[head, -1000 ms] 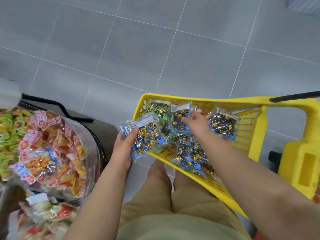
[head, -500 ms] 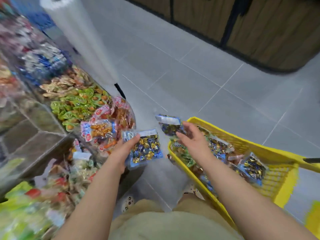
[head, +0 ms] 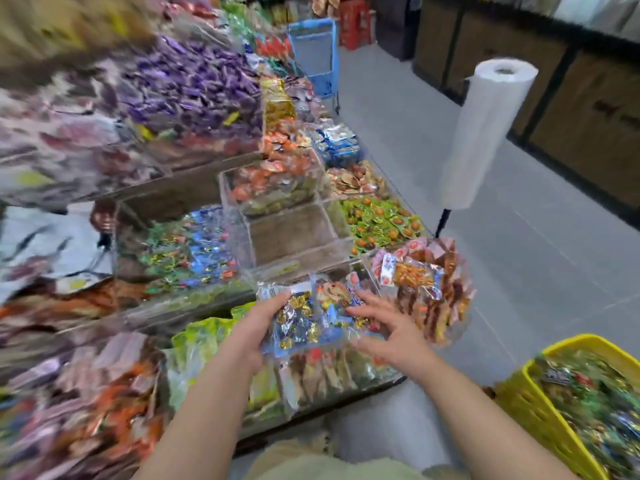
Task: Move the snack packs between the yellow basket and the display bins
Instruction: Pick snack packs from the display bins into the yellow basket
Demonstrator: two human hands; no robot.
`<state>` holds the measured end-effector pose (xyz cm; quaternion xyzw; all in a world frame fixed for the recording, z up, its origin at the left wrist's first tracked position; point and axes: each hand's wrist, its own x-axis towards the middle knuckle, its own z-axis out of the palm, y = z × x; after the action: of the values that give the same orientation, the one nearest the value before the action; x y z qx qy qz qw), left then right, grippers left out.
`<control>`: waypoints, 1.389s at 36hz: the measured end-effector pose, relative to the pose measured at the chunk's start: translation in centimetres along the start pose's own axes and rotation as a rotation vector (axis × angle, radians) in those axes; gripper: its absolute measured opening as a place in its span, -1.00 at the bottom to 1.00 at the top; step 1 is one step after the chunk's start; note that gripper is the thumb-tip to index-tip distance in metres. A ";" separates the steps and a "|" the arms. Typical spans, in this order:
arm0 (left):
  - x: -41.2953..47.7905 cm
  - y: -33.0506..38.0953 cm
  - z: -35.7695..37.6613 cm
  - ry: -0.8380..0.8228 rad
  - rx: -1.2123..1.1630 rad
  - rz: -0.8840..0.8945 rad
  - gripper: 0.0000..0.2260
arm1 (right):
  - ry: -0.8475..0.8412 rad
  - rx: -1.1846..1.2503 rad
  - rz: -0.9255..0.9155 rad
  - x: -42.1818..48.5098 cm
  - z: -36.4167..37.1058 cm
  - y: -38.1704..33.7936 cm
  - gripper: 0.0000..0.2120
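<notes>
Tiered display of clear acrylic bins point(head: 242, 233) fills the left, heaped with wrapped snacks. One bin near its front edge, the bare clear acrylic bin point(head: 294, 233), shows only its wooden floor, and is likely the slot you are restocking. The yellow slatted plastic basket point(head: 519, 407) sits well apart at lower right, full of packs, so supply remains. You carry two clear blue-trimmed snack packs of gold-wrapped sweets point(head: 298, 323) over the display's front edge, just below that bare bin, overlapped, probably to drop as one stack. Your left hand point(head: 258, 323) grips the left pack, thumb on top. Your right hand point(head: 391, 327) has its fingers spread at the packs' right edge, but blur hides any pinch. Half a second ago the packs were held apart, with the right hand beside the basket's rim. Now they meet at the bins.
</notes>
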<state>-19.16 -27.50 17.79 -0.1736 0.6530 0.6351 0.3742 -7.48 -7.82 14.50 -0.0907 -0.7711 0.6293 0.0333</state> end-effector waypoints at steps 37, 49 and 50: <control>1.1 11.1 -29.7 0.413 0.044 0.340 -0.19 | -0.114 0.239 0.375 21.8 25.9 -10.7 -0.71; 4.4 17.5 -30.6 0.413 0.135 0.372 -0.23 | 0.063 -0.309 0.085 33.9 20.5 -14.2 -0.70; 4.9 17.8 -30.5 0.412 0.132 0.370 -0.32 | 0.047 -0.417 0.039 35.0 20.5 -14.1 -0.69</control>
<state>-43.04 -53.15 24.15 -0.1520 0.7757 0.6002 0.1219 -46.57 -23.97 21.90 -0.1251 -0.8818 0.4543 0.0198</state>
